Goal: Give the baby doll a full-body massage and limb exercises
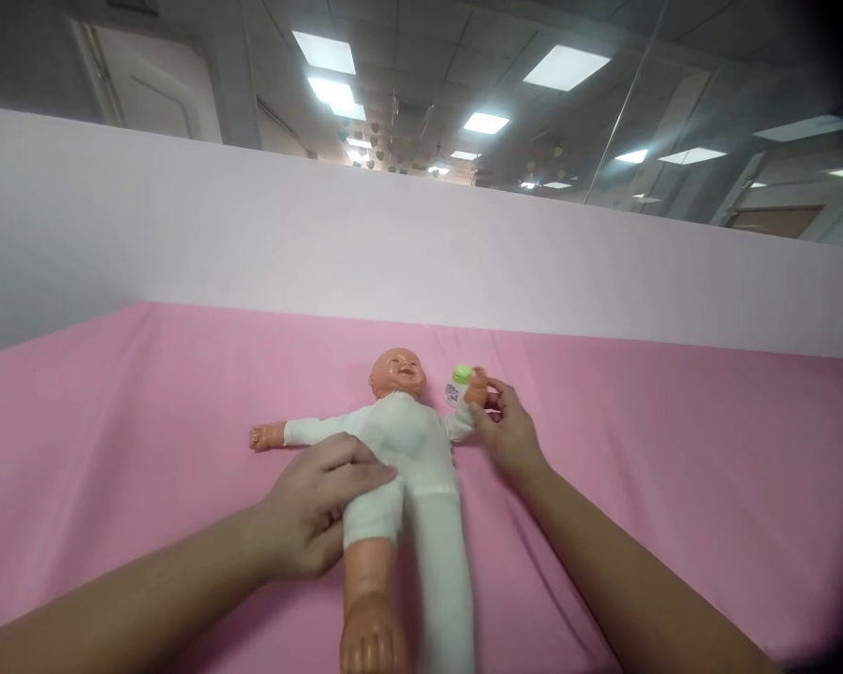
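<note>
A baby doll (404,440) in a white one-piece suit lies on its back on the pink sheet (147,412), head away from me, arms spread. Its left-side leg is bare from the knee down, the foot close to the camera. My left hand (316,505) wraps round that thigh, fingers curled over the white trouser leg. My right hand (506,431) pinches the doll's hand at the far right, fingers closed on it. A small white bottle with a green cap (458,384) stands just behind that hand, beside the doll's head.
A pale lilac partition wall (253,234) runs across behind the pink surface. Above it are ceiling light panels, a door at the upper left and hanging heart decorations.
</note>
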`<state>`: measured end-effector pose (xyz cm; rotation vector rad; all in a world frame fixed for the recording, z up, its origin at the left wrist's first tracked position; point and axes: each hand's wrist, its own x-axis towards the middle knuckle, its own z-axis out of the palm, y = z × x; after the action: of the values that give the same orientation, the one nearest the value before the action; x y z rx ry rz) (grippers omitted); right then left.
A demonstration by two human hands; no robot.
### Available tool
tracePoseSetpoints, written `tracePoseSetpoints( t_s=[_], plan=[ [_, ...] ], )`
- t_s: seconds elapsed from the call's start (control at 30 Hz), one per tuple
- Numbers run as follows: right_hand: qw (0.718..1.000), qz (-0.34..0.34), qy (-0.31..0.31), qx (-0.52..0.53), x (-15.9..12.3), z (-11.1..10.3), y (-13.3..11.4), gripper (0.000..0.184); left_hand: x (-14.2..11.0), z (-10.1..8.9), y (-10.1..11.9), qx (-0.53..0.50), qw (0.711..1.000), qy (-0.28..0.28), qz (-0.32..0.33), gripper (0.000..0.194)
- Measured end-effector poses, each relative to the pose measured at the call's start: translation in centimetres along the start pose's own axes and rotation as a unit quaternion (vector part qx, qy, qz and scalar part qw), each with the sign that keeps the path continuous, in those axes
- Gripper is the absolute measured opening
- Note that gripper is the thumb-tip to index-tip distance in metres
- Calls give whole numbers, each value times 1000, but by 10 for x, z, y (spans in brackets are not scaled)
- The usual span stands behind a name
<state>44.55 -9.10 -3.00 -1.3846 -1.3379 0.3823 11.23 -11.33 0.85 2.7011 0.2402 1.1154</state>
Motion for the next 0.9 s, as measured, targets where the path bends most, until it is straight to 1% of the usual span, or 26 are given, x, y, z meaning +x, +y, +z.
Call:
tracePoseSetpoints(
  t_s=[0.07, 0.1, 0.17, 0.2, 0.27, 0.33, 0.47, 0.53, 0.6, 0.63, 0.67, 0.73, 0.8, 0.87, 0.9],
  plan=[
    [998, 57, 37, 16, 10, -14, 12, 68, 2, -2, 14, -12, 998, -38, 43, 59],
    [995, 91, 43, 0, 14, -21, 19, 70, 3, -2, 19, 4, 996, -63, 61, 61],
    [987, 150, 41, -47, 20, -31, 29, 73, 5, -1, 24, 51, 988, -108, 97, 65],
    [982, 170, 36, -72, 21, -34, 33, 73, 5, 0, 25, 70, 984, -117, 111, 67],
    [977, 182, 29, -105, 23, -38, 37, 69, 5, 2, 22, 78, 984, -106, 117, 66],
    [974, 180, 24, -132, 23, -37, 38, 66, 3, 2, 16, 64, 990, -79, 98, 65],
    [973, 171, 23, -150, 20, -32, 28, 75, -1, -1, -3, 51, 998, -13, 41, 65],
    [981, 137, 46, -130, 15, -26, 20, 77, -3, -3, -16, 66, 998, 16, 8, 65],
    [991, 69, 66, -91, 9, -17, 10, 70, -5, -3, -29, 81, 996, 19, -40, 65],
    [995, 29, 63, -77, 5, -12, 5, 64, -5, -2, -35, 84, 994, 14, -66, 63],
    [996, -11, 49, -73, 0, -6, 1, 56, -6, -2, -40, 85, 992, 7, -92, 60],
    [990, -96, -12, -98, -9, 7, -6, 41, -6, 0, -47, 80, 986, -9, -143, 55],
    [971, -185, -74, -129, -17, 17, -11, 31, -6, 2, -51, 68, 982, -14, -175, 51],
    [955, -240, -106, -138, -21, 24, -14, 29, -6, 3, -52, 60, 981, -13, -183, 50],
    [953, -245, -111, -136, -22, 26, -15, 29, -6, 4, -52, 59, 982, -12, -180, 50]
  ],
)
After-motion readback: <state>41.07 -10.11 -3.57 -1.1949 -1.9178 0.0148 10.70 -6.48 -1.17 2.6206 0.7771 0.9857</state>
